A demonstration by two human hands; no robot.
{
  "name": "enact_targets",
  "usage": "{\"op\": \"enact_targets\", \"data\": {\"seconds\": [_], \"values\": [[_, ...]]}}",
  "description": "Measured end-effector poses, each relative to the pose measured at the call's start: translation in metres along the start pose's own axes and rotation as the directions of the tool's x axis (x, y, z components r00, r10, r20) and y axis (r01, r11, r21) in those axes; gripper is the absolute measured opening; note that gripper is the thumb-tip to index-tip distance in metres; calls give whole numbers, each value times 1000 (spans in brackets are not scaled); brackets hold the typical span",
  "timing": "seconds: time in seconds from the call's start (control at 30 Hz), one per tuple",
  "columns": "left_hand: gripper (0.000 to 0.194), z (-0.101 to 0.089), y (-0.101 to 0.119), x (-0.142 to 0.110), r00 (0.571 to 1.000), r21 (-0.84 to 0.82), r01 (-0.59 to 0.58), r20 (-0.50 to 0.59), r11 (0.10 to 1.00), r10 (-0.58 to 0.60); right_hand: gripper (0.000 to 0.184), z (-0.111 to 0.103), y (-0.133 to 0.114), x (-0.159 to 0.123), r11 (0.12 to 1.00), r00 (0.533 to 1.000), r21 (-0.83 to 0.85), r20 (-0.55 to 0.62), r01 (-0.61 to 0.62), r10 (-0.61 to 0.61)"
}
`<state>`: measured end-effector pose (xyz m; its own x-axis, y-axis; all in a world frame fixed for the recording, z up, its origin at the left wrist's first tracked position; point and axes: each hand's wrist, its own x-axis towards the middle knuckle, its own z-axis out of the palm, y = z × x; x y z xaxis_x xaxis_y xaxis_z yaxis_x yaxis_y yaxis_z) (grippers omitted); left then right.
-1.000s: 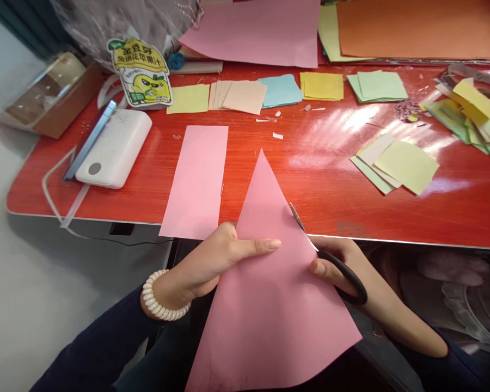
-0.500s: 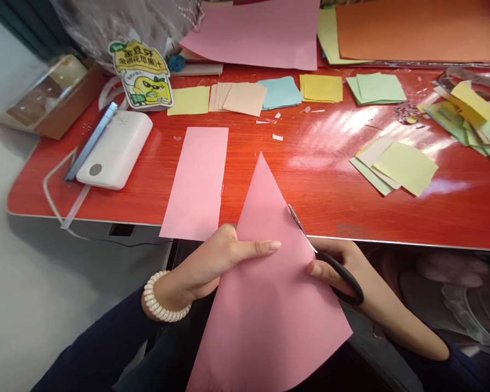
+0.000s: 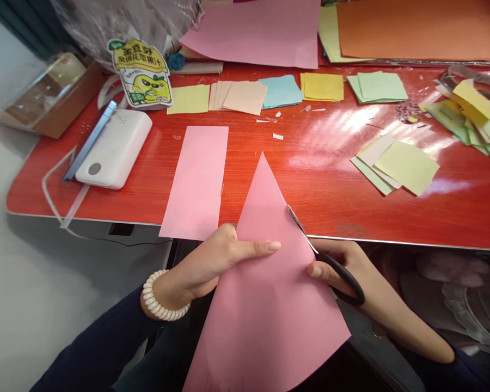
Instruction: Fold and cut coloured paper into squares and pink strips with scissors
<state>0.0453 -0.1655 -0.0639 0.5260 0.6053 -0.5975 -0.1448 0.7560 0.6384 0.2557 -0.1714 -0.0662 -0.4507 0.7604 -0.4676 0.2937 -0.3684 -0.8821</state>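
Observation:
A large pink paper [image 3: 269,316], pointed at its far end, lies between my hands, partly over the table's front edge. My left hand [image 3: 228,253] grips its left side, thumb flat on top and the other fingers hidden beneath. My right hand [image 3: 341,267] is closed on a pair of black-handled scissors [image 3: 353,286]. One blade runs along the paper's right edge, its tip near the slanting side; the other blade is hidden under the sheet. A pink paper strip [image 3: 198,177] rests on the table just beyond my left hand.
On the red table [image 3: 265,215], a white power bank [image 3: 116,147] with a phone leaning on it stands left. Small coloured paper squares [image 3: 245,98] line the back, with loose squares [image 3: 406,166] and paper scraps [image 3: 473,111] at right. Large pink and orange sheets [image 3: 416,30] lie behind.
The scissors and my right hand have shifted very slightly left against the paper. The sheet's lower right corner has drawn inward to the left. My left hand keeps its grip.

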Motion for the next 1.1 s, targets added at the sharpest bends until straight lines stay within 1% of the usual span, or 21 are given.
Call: {"op": "enact_targets", "data": {"seconds": [0.23, 0.43, 0.67, 0.77, 0.97, 1.1], "values": [[15, -1, 0, 0, 999, 10, 14, -29, 1000, -14, 46, 0, -2, -1, 1000, 1000, -18, -7, -7, 7], [17, -1, 0, 0, 999, -7, 21, -43, 1000, -21, 50, 0, -2, -1, 999, 1000, -46, -11, -17, 17], [13, -1, 0, -1, 999, -18, 27, -46, 999, -28, 47, 0, -3, -1, 1000, 1000, -20, -6, -19, 19], [12, -1, 0, 0, 999, -26, 28, -31, 999, -29, 47, 0, -3, -1, 1000, 1000, -28, -13, -12, 11], [13, 0, 1, 0, 999, -26, 37, -32, 999, -38, 48, 1, -3, -2, 998, 1000, -63, -29, -13, 11], [14, 0, 1, 0, 999, -17, 38, -36, 999, -39, 49, 1, -2, -1, 998, 1000, -48, -17, -27, 26]]}}
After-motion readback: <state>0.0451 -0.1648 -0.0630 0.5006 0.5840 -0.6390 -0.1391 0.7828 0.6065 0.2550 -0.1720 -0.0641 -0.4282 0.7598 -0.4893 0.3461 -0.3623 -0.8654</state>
